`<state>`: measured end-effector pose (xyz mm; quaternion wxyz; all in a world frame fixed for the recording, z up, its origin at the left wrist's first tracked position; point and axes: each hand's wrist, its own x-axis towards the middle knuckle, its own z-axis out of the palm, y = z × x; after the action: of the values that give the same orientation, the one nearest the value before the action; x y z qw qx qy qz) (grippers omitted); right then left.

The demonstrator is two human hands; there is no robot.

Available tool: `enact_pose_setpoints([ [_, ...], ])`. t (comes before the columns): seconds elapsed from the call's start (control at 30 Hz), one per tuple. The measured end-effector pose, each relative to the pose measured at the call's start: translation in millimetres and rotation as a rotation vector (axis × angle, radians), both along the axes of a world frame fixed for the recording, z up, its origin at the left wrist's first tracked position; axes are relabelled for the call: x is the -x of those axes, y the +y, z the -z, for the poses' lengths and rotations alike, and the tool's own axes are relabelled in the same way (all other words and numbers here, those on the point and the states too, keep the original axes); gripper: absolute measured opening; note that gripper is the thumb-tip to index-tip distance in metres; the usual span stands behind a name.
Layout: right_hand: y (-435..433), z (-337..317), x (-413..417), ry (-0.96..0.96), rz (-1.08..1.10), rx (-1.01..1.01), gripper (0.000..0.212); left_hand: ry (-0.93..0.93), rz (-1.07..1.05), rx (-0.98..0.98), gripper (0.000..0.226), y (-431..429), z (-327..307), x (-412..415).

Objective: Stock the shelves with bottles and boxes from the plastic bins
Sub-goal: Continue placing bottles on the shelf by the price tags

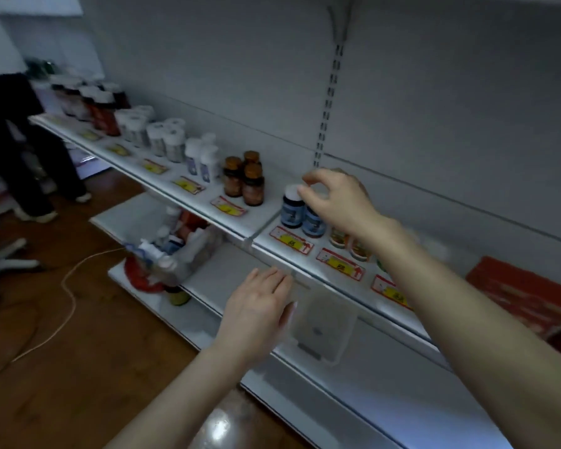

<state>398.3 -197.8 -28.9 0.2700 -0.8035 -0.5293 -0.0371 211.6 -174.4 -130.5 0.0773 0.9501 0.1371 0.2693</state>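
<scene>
Starting big: white upper shelf (269, 209) slanting from 10 o'clock down to 4 o'clock, lined with rows of bottles. Beneath it, lower shelf (227, 273), carrying two bins. Far out at 4 o'clock on the upper shelf, a flat red box (522, 296). Down at 8 o'clock, full plastic bin (175, 267), crammed with bottles and boxes too blurred to sort. At 5 o'clock, clear plastic bin (324, 328) sitting on the lower shelf.

Now the hands. Right hand (334, 202) reaching in just off centre toward 1 o'clock, fingertips (305, 191) curled down, pinching the top of a blue bottle (313, 223) standing upright on the upper shelf. Pressed against that one on its 9 o'clock side, second blue bottle (292, 210), white cap showing. Left hand (259, 312) at 6 o'clock over the lower shelf, fingers straight and close together, holding nothing, thumb just beside the clear plastic bin's rim; contact impossible to call.

Toward 11 o'clock, amber bottles (245, 179); farther toward 10, white bottles (166, 139). Along the front edge, red-and-yellow price tags (291, 240).
</scene>
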Motion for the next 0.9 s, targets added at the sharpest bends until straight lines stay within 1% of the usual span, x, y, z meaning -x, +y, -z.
enact_pose_setpoints([
  [0.17, 117, 14, 77, -0.037, -0.148, 0.015, 0.027, 0.053, -0.155, 0.002, 0.037, 94, 4, 83],
  [0.27, 179, 24, 121, -0.040, -0.207, 0.038, 0.032, 0.076, -0.247, 0.004, 0.028, 146, 5, 129],
  [0.37, 231, 38, 156, -0.025, -0.272, 0.076, 0.036, 0.085, -0.336, -0.007, 0.035, 190, 7, 166],
  [0.43, 260, 50, 173, -0.024, -0.301, 0.093, 0.036, 0.087, -0.386, -0.028, 0.031, 215, 12, 184],
  [0.5, 287, 64, 184, -0.033, -0.326, 0.120, 0.036, 0.099, -0.429, -0.044, 0.027, 239, 19, 196],
  [0.57, 312, 78, 190, -0.041, -0.350, 0.162, 0.036, 0.114, -0.459, -0.010, 0.027, 261, 30, 204],
  [0.63, 337, 92, 192, -0.029, -0.365, 0.198, 0.037, 0.145, -0.479, 0.013, 0.031, 282, 40, 207],
  [0.9, 439, 148, 176, 0.081, -0.363, 0.319, 0.044, 0.206, -0.443, 0.034, 0.041, 390, 69, 193],
])
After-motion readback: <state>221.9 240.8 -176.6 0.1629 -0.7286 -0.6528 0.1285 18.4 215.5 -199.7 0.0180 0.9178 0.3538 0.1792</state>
